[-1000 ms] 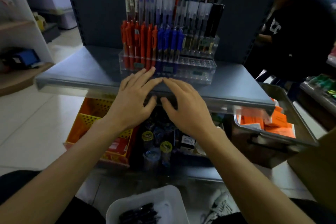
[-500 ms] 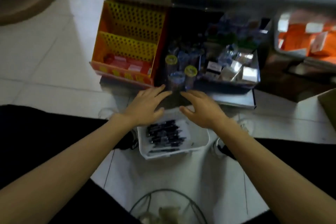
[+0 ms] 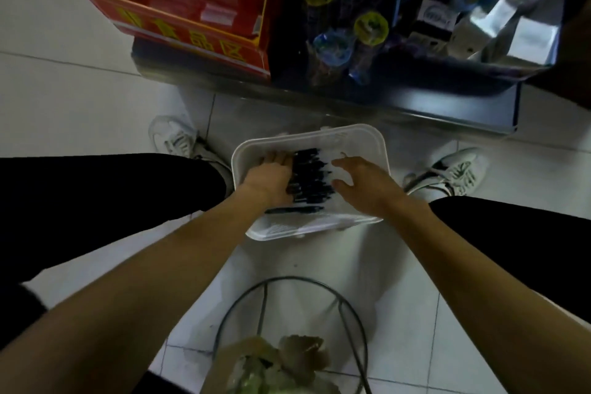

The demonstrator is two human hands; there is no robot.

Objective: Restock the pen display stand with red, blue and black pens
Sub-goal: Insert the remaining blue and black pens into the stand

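A white plastic tray (image 3: 361, 139) lies on the tiled floor between my feet. Inside it is a pile of several black pens (image 3: 311, 176), with one more black pen (image 3: 294, 210) lying crosswise nearer to me. My left hand (image 3: 270, 177) is inside the tray, its fingers straight and resting against the left side of the pile. Just right of the pile is my right hand (image 3: 367, 184), fingers spread and loosely bent, holding nothing. The pen display stand is out of view.
An orange and yellow cardboard display box (image 3: 192, 25) and a dark bin of packaged goods (image 3: 415, 25) sit on the low shelf base (image 3: 447, 112) beyond the tray. A wire basket (image 3: 287, 313) with crumpled paper stands close to me. My white shoes (image 3: 174, 137) (image 3: 454, 169) flank the tray.
My view dropped from the pen stand on the shelf to the floor. Both hands came down from the shelf edge into the tray, on either side of the black pens.
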